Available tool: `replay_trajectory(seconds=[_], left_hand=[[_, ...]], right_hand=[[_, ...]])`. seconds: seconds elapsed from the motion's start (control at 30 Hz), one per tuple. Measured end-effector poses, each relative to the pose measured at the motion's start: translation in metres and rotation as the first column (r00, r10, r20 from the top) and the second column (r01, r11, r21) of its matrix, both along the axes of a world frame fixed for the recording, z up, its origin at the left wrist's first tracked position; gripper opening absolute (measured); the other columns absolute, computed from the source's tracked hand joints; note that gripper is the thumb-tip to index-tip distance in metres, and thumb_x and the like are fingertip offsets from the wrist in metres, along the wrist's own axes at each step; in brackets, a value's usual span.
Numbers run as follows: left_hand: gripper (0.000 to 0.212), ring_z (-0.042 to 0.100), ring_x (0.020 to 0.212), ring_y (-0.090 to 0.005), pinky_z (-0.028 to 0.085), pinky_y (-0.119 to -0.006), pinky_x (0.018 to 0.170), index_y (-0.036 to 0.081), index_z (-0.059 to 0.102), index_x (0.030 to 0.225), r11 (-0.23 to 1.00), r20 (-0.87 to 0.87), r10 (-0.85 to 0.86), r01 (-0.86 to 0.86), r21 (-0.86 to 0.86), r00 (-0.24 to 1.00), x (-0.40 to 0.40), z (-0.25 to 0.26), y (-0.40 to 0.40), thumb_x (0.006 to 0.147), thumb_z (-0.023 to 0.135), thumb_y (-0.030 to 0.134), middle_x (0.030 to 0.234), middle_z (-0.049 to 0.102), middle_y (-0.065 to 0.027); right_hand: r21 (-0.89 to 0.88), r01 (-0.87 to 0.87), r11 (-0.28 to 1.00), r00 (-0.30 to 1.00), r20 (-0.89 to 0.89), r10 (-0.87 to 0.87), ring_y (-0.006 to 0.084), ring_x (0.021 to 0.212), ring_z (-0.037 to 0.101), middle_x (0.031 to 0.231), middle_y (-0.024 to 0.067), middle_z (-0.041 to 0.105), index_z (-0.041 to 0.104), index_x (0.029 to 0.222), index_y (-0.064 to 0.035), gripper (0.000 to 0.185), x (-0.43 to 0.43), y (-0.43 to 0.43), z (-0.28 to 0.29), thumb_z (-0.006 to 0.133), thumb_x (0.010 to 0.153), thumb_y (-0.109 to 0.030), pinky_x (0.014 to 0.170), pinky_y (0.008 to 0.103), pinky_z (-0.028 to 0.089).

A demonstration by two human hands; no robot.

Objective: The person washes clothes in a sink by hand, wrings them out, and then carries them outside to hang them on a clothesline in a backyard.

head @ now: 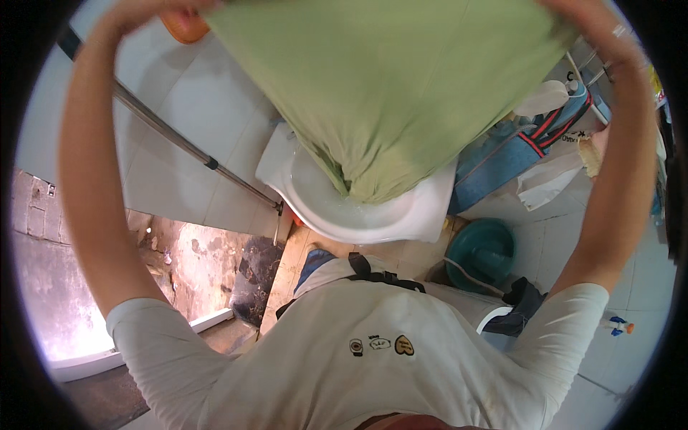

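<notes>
A light green cloth (387,80) is held up and spread wide between my two raised hands. My left hand (156,8), cut off by the top edge, grips its left side. At the right side of the cloth, my right hand (586,24) holds on, its fingers partly out of view and blurred. The cloth narrows downward into bunched, creased folds. Its lower end sits in a white ceramic washbasin (360,234), where some water shows beside the folds. Most of the basin's far part is hidden behind the cloth.
A metal pole (161,129) slants along the tiled wall at left, near an orange object (185,27). Right of the basin are a blue bag (494,166) with red-and-black trim and a white ladle-like item (540,98). A green bucket (505,236) stands lower right.
</notes>
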State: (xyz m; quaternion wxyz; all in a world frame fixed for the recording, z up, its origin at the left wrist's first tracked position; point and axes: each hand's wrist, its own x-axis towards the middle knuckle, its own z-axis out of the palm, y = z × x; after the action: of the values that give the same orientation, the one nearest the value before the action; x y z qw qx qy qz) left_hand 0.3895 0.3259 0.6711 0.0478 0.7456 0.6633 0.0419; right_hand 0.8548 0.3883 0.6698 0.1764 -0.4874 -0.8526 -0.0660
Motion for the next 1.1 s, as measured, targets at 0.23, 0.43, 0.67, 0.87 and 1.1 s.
replay_trajectory(seconds=[0.23,0.43,0.67,0.87,1.1], left_hand=[[0.064,0.056,0.081,-0.0198,0.048,-0.033,0.069,-0.001,0.051,0.102,0.672,0.152,0.045,0.083,-0.736,0.987,0.059,-0.302,0.016,0.068,0.066,0.052,0.102,0.052,-0.0134],[0.052,0.024,0.123,-0.0375,0.028,-0.052,0.095,0.012,0.044,0.121,0.895,-0.049,0.25,-0.25,-0.369,0.967,0.114,-0.548,0.005,0.081,0.049,0.043,0.134,0.028,-0.0159],[0.056,0.025,0.123,-0.0385,0.025,-0.053,0.097,0.018,0.034,0.132,0.953,0.011,0.158,-0.15,-0.265,0.987,0.158,-0.589,0.03,0.082,0.047,0.039,0.134,0.03,-0.0149],[0.047,0.039,0.117,-0.0334,0.028,-0.043,0.099,0.011,0.04,0.126,0.866,0.046,0.123,-0.084,-0.493,0.991,0.144,-0.626,0.073,0.082,0.046,0.029,0.127,0.04,-0.0196],[0.052,0.044,0.112,-0.0303,0.034,-0.04,0.096,0.003,0.047,0.119,0.685,0.307,0.615,-0.298,-0.665,0.727,0.153,-0.635,0.082,0.079,0.053,0.036,0.123,0.044,-0.0188]], right_hand=[[-0.813,-0.351,0.464,0.912,-0.185,0.366,0.0253,0.092,0.054,0.097,0.0149,0.058,0.054,0.105,-0.0042,0.034,-0.054,0.035,-0.295,0.058,0.077,-0.022,0.08,0.0343,0.043],[-0.701,0.186,0.689,0.966,0.003,-0.257,0.0385,0.114,0.038,0.123,0.0179,0.041,0.038,0.127,-0.0204,0.058,-0.088,-0.019,-0.541,0.059,0.073,-0.025,0.089,0.0509,0.036],[-0.621,0.368,0.692,0.928,0.2,-0.313,0.0362,0.127,0.019,0.137,0.0122,0.024,0.029,0.131,-0.0358,0.07,-0.151,-0.041,-0.589,0.063,0.07,-0.034,0.092,0.0625,0.027],[-0.786,0.45,0.424,0.893,0.396,-0.212,0.0325,0.124,0.025,0.134,0.0108,0.029,0.034,0.129,-0.0232,0.06,-0.166,0.001,-0.63,0.058,0.075,-0.036,0.096,0.051,0.029],[-0.779,0.22,0.587,0.968,0.098,-0.232,0.03,0.109,0.042,0.116,0.0103,0.047,0.048,0.114,-0.0117,0.044,-0.142,0.037,-0.688,0.059,0.074,-0.027,0.093,0.0432,0.035]])
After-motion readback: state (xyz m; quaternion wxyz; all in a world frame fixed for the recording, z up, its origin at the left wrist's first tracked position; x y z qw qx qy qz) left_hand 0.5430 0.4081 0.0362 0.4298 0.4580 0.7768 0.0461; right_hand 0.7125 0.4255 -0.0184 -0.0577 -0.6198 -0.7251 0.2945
